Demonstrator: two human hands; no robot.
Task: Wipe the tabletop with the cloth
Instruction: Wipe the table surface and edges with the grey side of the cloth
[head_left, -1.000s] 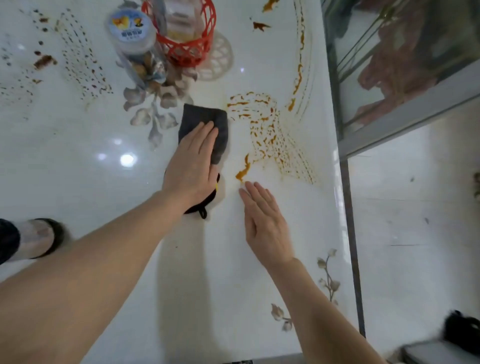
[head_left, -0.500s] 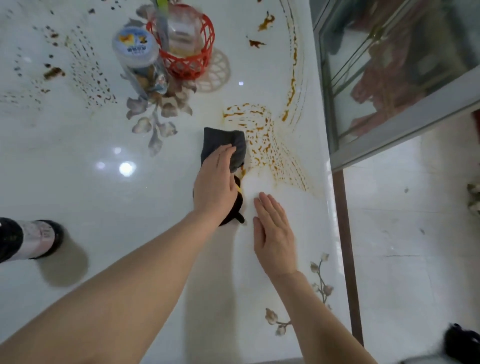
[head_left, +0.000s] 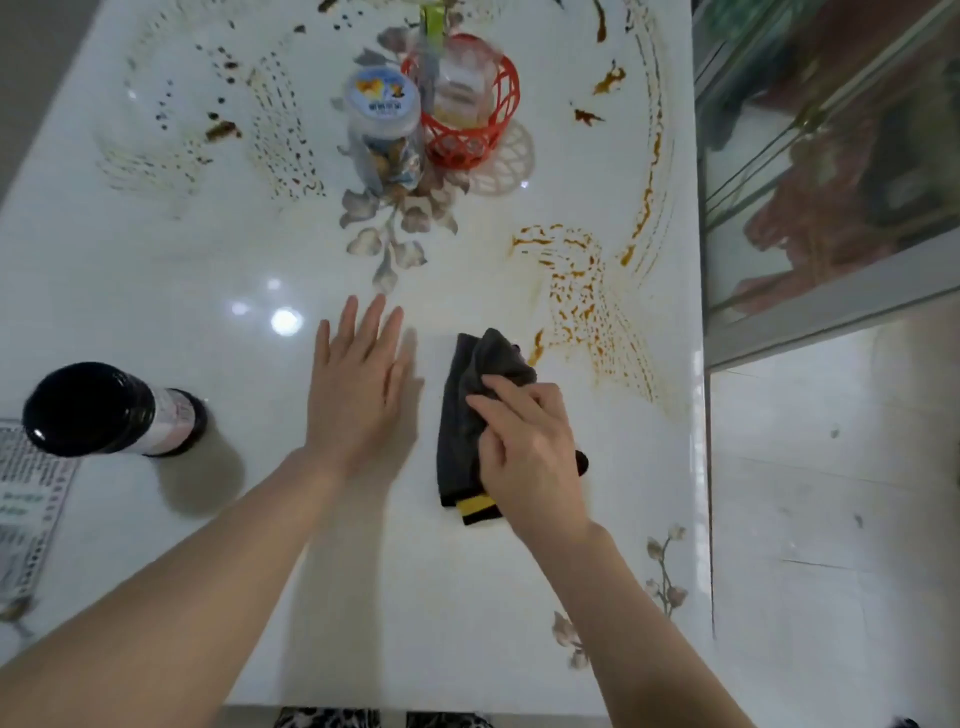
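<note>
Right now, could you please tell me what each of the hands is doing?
Left hand: open, flat on the tabletop, holding nothing.
Right hand: closed on the dark cloth.

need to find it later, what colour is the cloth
Dark grey cloth with a yellow-and-black band at one end; head view.

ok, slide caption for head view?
Right hand presses dark grey cloth on glossy white tabletop; left hand flat beside it.

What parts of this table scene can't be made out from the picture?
- Cloth: its right part is hidden under the right hand, head view.
- Printed sheet: cut off by the left edge, text too small.
- Red basket: contents blurred.
- Clear jar: label too small to read.
</note>
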